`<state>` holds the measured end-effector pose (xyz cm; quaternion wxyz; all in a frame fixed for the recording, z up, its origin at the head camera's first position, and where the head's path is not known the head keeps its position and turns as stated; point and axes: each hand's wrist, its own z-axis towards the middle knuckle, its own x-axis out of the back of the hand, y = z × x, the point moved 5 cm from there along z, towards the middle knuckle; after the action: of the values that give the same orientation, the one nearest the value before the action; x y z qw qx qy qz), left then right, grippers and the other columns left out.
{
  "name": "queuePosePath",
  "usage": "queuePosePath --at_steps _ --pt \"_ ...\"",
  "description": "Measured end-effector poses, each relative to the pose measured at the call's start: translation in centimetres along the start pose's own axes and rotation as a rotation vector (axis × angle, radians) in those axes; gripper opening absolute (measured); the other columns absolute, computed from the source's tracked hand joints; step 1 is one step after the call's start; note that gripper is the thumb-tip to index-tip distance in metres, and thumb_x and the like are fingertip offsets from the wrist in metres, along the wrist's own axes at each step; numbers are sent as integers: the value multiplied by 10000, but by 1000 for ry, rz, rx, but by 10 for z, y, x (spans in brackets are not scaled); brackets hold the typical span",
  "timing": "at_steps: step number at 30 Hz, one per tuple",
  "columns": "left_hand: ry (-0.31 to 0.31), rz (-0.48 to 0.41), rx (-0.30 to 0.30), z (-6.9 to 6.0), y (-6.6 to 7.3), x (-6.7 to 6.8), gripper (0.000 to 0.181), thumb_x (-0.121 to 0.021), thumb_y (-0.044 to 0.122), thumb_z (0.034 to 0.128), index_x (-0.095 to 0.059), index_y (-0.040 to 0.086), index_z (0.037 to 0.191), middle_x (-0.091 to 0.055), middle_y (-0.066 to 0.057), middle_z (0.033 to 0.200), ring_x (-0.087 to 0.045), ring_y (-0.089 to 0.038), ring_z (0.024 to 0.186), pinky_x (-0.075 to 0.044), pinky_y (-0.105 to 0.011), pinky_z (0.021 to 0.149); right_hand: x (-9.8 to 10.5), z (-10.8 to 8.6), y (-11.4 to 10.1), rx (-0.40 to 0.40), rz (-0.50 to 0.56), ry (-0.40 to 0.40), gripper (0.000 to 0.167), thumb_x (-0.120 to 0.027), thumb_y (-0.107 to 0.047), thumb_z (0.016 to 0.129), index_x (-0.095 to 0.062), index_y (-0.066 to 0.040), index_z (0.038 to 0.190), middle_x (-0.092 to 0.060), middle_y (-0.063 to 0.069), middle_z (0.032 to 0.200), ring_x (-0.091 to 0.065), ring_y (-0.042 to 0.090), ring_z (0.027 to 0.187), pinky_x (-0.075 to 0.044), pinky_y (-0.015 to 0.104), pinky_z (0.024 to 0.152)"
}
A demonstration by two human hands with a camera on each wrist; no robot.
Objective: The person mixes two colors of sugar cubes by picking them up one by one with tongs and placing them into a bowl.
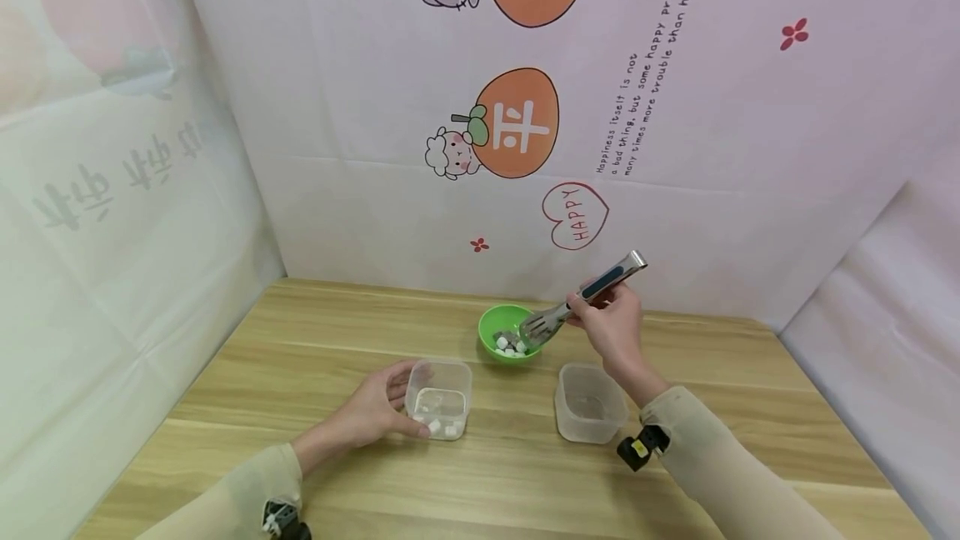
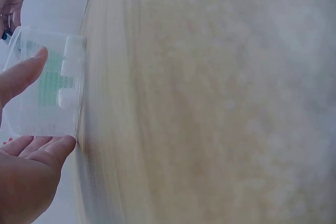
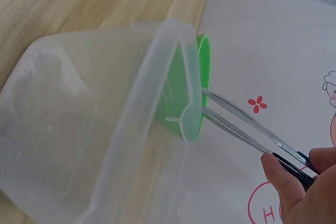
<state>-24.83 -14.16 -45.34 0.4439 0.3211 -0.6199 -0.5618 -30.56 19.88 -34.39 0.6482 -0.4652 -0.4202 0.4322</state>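
My right hand [image 1: 613, 332] grips metal serving tongs [image 1: 546, 323] with dark handle inlays. The tong tips reach into a small green bowl [image 1: 491, 322], which holds white cubes [image 1: 510, 348] and some greyish pieces [image 1: 508, 337]. In the right wrist view the two tong arms [image 3: 236, 111] stand slightly apart; their tips are hidden behind the bowl rim. My left hand [image 1: 378, 407] holds a clear plastic container [image 1: 441, 373] at its left side, thumb [image 2: 26, 77] on the near wall and fingers beside it. Several white cubes [image 2: 68, 69] lie on that container's floor.
A second clear plastic container [image 1: 591, 427] stands on the right, beneath my right forearm; no cubes show in it. The wooden table [image 1: 495, 490] ends at a printed white cloth [image 1: 360, 215] behind the bowl, with more cloth at both sides.
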Motion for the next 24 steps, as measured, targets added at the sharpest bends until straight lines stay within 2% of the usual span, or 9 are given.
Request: queuePosePath --at_steps 6,14,18,24 --pt "0 -4 1 0 0 0 1042 -954 -34 690 -371 -104 1550 -453 -302 1555 -459 -480 1419 -454 -382 1151 -3 -11 -14 84 -9 -6 245 -758 12 947 -608 92 1124 -658 189 974 -706 173 788 -675 360 757" --pt "7 6 2 0 0 0 1034 -956 -25 690 -381 -99 1546 -465 -297 1546 -476 -475 1407 -452 -396 1156 -17 -33 -38 218 -24 -87 206 -764 60 920 -624 86 1069 -678 231 945 -709 201 772 -680 380 720" --pt "1 0 -2 0 1 0 1028 -954 -29 694 -383 -97 1547 -470 -288 1547 -472 -473 1411 -447 -396 1159 -28 -43 -47 278 -34 -138 208 -775 78 898 -639 64 1055 -694 203 906 -714 231 745 -682 408 690" --pt "4 5 0 1 -2 0 1044 -955 -32 684 -372 -106 1547 -466 -297 1545 -473 -476 1409 -452 -391 1153 -49 -64 -60 331 -66 -222 207 -798 72 874 -680 -14 1021 -723 119 850 -710 234 725 -649 319 631"
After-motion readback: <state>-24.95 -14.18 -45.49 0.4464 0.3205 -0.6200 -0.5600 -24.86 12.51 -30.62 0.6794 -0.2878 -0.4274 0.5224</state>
